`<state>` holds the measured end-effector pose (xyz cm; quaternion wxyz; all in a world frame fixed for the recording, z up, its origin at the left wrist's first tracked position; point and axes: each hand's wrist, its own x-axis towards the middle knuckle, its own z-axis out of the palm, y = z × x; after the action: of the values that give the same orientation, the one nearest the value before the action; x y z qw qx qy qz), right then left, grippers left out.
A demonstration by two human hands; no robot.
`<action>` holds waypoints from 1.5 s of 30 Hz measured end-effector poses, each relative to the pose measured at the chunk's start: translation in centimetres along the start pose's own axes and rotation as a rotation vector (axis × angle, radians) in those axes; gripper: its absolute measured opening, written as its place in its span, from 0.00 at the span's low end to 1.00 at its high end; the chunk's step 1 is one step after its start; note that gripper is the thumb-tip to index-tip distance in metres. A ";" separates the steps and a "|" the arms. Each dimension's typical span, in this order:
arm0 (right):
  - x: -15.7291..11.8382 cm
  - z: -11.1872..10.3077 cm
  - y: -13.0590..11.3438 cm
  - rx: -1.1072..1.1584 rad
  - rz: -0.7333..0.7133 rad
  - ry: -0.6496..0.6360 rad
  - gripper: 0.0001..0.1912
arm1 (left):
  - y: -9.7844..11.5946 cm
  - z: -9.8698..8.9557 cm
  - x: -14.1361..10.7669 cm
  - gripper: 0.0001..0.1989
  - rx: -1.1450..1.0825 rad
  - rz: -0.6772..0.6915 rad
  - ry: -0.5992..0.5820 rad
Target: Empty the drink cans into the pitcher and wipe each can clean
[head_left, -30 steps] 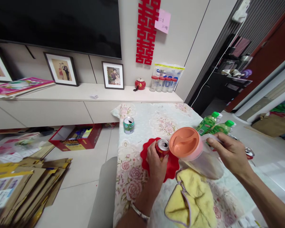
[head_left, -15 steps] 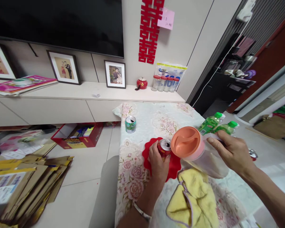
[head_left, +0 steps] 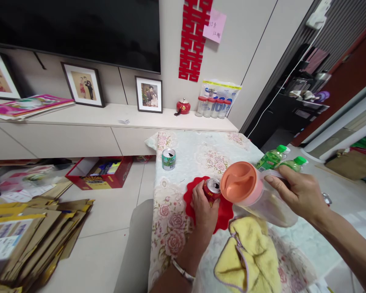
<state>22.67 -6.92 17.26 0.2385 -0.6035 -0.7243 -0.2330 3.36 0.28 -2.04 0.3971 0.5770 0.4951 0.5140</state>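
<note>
Pitcher (head_left: 256, 195) has been tipped slightly further since the earlier frame, its base end raised; the red can (head_left: 212, 188) has hardly been shifted. Handle (head_left: 272, 174) is enclosed by the right grip (head_left: 303, 191). Red can is clasped in the left grip (head_left: 205, 206), over the red mat (head_left: 226, 217) on the desk (head_left: 198, 148). Orange lid (head_left: 238, 183) is held just beside the can's top; contact cannot be determined. Yellow cloth (head_left: 258, 252) is laid nearer the person; green can (head_left: 168, 160) is placed farther off, to the left.
</note>
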 end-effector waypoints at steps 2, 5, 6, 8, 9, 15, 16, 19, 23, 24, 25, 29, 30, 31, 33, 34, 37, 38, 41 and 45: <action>0.1 0.0 0.1 -0.008 -0.018 -0.001 0.27 | 0.0 0.0 0.0 0.33 0.000 0.001 0.004; 0.3 0.0 0.1 -0.019 -0.039 -0.008 0.25 | -0.1 0.1 0.0 0.33 -0.002 -0.003 0.005; 0.4 0.0 0.1 -0.022 -0.046 -0.010 0.24 | -0.1 0.1 0.0 0.33 -0.003 -0.005 0.004; 0.5 -0.1 0.0 -0.027 -0.062 -0.010 0.24 | 0.0 0.1 0.0 0.33 -0.002 -0.011 0.003; 0.6 -0.1 0.0 -0.029 -0.068 -0.011 0.24 | 0.0 0.1 0.0 0.33 -0.002 -0.014 0.001; 1.0 -0.3 -0.1 -0.050 -0.134 -0.002 0.24 | 0.6 -0.3 0.0 0.33 -0.015 -0.029 -0.021; 1.1 -0.2 0.0 -0.050 -0.142 0.003 0.24 | 0.6 -0.3 0.0 0.33 -0.014 -0.031 -0.021; 1.1 -0.2 0.0 -0.055 -0.145 0.006 0.24 | 0.7 -0.4 0.0 0.33 -0.016 -0.034 -0.026; 1.2 -0.4 -0.1 -0.065 -0.148 -0.001 0.24 | 0.7 -0.4 0.0 0.33 -0.019 -0.033 -0.027; 1.2 -0.4 -0.1 -0.068 -0.150 -0.002 0.24 | 0.7 -0.4 0.0 0.33 -0.018 -0.032 -0.026; 1.3 -0.4 -0.1 -0.070 -0.151 -0.002 0.24 | 0.7 -0.4 0.0 0.33 -0.018 -0.032 -0.027; 1.4 -0.5 -0.1 -0.072 -0.161 -0.006 0.24 | 0.7 -0.4 0.0 0.33 -0.017 -0.032 -0.036; 1.5 -0.5 -0.1 -0.075 -0.165 -0.005 0.24 | 0.7 -0.4 0.0 0.33 -0.016 -0.031 -0.038; 1.5 -0.5 -0.1 -0.076 -0.168 -0.002 0.24 | 0.7 -0.4 0.0 0.34 -0.015 -0.031 -0.039; 1.5 -0.4 -0.1 -0.075 -0.170 0.000 0.24 | 0.6 -0.4 0.1 0.34 -0.013 -0.036 -0.043; 1.5 -0.4 -0.1 -0.071 -0.168 -0.001 0.24 | 0.6 -0.4 0.1 0.34 -0.014 -0.039 -0.045; 1.4 -0.4 -0.1 -0.069 -0.161 -0.012 0.24 | 0.6 -0.4 0.1 0.34 -0.015 -0.047 -0.044; 1.4 -0.5 -0.1 -0.073 -0.163 -0.012 0.25 | 0.6 -0.4 0.1 0.34 -0.014 -0.047 -0.041; 1.6 -0.6 -0.1 -0.091 -0.173 -0.004 0.25 | 0.6 -0.4 0.0 0.34 -0.010 -0.042 -0.034; 1.9 -0.6 -0.3 -0.089 -0.186 -0.007 0.25 | 0.7 -0.4 -0.1 0.34 -0.014 -0.033 -0.039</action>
<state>22.14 -5.91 18.94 0.1860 -0.5445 -0.7669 -0.2841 3.05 0.06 -1.35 0.4191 0.5761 0.4929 0.4994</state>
